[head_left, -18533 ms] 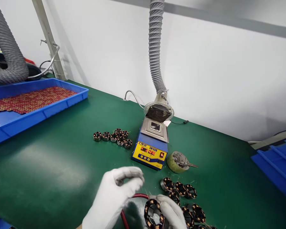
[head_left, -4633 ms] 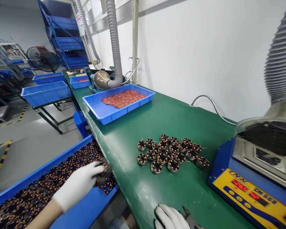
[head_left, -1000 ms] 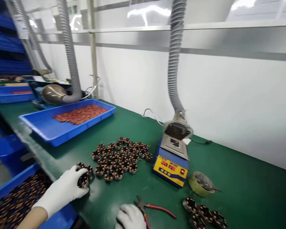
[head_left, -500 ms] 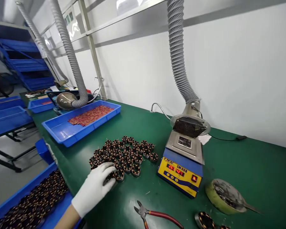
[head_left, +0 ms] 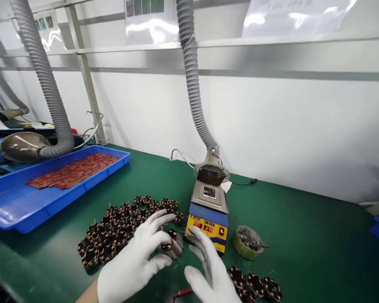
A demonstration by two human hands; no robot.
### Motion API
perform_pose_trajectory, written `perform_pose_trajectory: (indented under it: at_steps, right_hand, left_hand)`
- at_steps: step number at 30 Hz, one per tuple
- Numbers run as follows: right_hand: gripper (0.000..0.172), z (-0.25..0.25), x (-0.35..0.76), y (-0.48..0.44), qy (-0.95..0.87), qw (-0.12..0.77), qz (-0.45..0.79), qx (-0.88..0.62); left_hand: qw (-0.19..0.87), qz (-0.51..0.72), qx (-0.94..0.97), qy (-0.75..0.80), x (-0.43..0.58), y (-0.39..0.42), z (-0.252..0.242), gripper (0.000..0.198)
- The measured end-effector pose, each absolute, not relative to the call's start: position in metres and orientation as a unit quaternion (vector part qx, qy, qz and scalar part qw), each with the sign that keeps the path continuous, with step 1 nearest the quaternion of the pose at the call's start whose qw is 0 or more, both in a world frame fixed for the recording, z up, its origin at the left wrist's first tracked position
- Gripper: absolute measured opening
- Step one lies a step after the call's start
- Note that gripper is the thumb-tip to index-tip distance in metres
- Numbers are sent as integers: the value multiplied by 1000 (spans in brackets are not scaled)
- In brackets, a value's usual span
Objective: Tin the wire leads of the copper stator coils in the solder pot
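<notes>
My left hand (head_left: 139,256), in a white glove, has its fingers and thumb around a motor stator (head_left: 176,247), a metal ring with copper windings, held tilted above the bench. Facing it from the right is my gloved right hand (head_left: 210,269), fingers spread and nothing in them. Many more stators (head_left: 115,229) stand grouped beside and behind my left hand. Several others (head_left: 255,284) sit to the right of my right hand. Between the hands at the bottom, a red handle of the cutting pliers (head_left: 185,291) shows; the rest is mostly hidden.
Behind my right hand stands a blue and yellow solder pot (head_left: 208,223) with lit red digits, a fume hood (head_left: 211,172) over it. A round yellowish tub (head_left: 246,244) with a tool in it is to its right. A blue tray (head_left: 120,160) of reddish pieces lies left on the green bench (head_left: 303,235).
My left hand has lifted a stator from the group and moved right with it. My right hand has come into view. The view has swung to the right.
</notes>
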State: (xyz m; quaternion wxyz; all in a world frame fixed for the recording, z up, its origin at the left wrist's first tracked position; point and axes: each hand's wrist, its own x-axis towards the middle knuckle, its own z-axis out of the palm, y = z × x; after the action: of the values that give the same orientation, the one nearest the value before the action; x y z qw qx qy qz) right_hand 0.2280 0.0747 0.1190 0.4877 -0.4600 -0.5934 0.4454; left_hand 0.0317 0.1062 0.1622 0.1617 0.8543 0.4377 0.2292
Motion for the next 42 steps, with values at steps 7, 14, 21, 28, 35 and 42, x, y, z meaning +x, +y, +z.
perform_pose_trajectory:
  at_steps: [7,14,21,28,35,42]
  right_hand:
    - [44,183,226,125,-524,624,495,-303]
    - [41,155,240,128,-494,644,455,-367]
    - [54,163,248,138,-532,624,436,-370]
    - [34,166,248,131,-589,618,206,-479]
    - [23,179,261,126,-646,587,191,-449]
    - [22,174,286,138,-488,717,402,-294]
  left_hand:
    - [102,456,834,295,80,138,208,61]
    - [93,553,771,301,109,159,179,82]
    - [-16,540,802,257,109,165,181,61]
    - [-111,511,807,274,110,168,181,44]
    - [35,434,852,291,111,159,185,30]
    - [222,408,822,329,99,154,189,44]
